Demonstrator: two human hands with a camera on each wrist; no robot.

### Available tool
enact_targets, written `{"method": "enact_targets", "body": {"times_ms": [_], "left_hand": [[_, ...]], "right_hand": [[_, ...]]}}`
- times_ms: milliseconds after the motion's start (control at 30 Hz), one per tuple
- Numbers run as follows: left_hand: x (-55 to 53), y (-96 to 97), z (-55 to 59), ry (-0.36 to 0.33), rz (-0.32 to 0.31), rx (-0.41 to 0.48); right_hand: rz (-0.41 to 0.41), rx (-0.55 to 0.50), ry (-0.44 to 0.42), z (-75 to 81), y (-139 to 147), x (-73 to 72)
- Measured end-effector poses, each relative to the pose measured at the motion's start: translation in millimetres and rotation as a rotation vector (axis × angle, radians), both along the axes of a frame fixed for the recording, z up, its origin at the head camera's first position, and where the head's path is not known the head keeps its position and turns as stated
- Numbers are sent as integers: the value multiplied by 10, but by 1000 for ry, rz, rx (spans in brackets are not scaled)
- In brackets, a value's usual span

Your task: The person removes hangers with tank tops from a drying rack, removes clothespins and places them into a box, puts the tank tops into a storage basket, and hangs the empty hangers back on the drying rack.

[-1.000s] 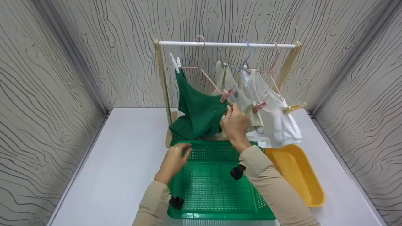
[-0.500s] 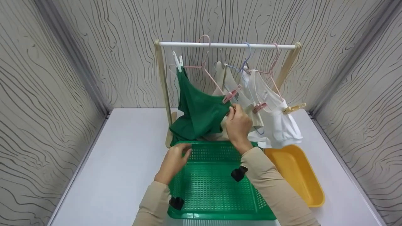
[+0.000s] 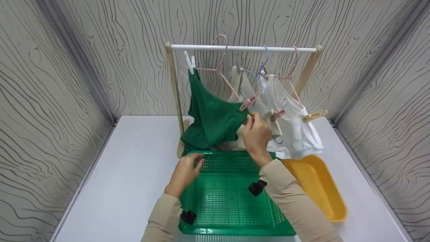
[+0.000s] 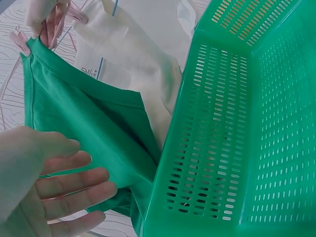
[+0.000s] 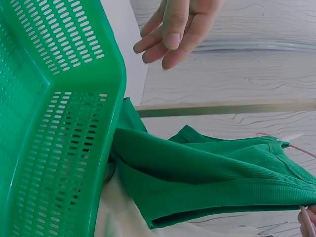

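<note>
A green garment (image 3: 215,117) hangs from a pink hanger (image 3: 222,70), held by a white clothespin (image 3: 190,63) at the left and a pink clothespin (image 3: 250,101) at the right. My right hand (image 3: 258,136) pinches the garment's edge just below the pink clothespin; in the right wrist view only its fingertips (image 5: 308,219) show at the corner. My left hand (image 3: 184,171) hovers by the left rim of the green basket (image 3: 235,232). Its fingers (image 4: 79,185) are relaxed with nothing in them, in front of the garment in the left wrist view.
A small rack with a white rod (image 3: 242,48) stands at the back. More pale garments hang on its right half, among them a white one (image 3: 304,136) with a yellow clothespin (image 3: 314,116). A yellow tray (image 3: 317,188) sits to the right of the basket.
My right hand has shifted slightly right, drawing the garment's right end and the pink clothespin with it. The pink hanger has slid a little right along the rod. My left hand has barely moved.
</note>
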State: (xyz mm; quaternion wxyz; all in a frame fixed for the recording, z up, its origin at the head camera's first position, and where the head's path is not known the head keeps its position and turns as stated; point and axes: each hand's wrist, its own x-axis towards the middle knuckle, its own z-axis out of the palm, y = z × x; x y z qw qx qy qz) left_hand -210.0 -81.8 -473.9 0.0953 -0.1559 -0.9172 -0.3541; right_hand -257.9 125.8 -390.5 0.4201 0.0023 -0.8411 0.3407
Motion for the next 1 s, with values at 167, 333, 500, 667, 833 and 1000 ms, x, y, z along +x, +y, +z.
{"method": "enact_targets", "body": {"times_ms": [167, 333, 500, 667, 833, 1000], "left_hand": [[-4, -7, 2, -6, 3, -6], [-9, -17, 9, -7, 6, 4], [-24, -18, 27, 2, 11, 24], [-33, -5, 34, -22, 14, 35], [-54, 24, 27, -57, 23, 35], [-79, 81, 14, -77, 19, 60]], "right_hand": [[9, 18, 37, -28, -23, 29], [15, 16, 34, -29, -13, 51], [38, -4, 11, -7, -4, 100], [50, -9, -5, 3, 7, 149], [55, -18, -21, 16, 4, 195], [62, -29, -18, 30, 1, 237]]}}
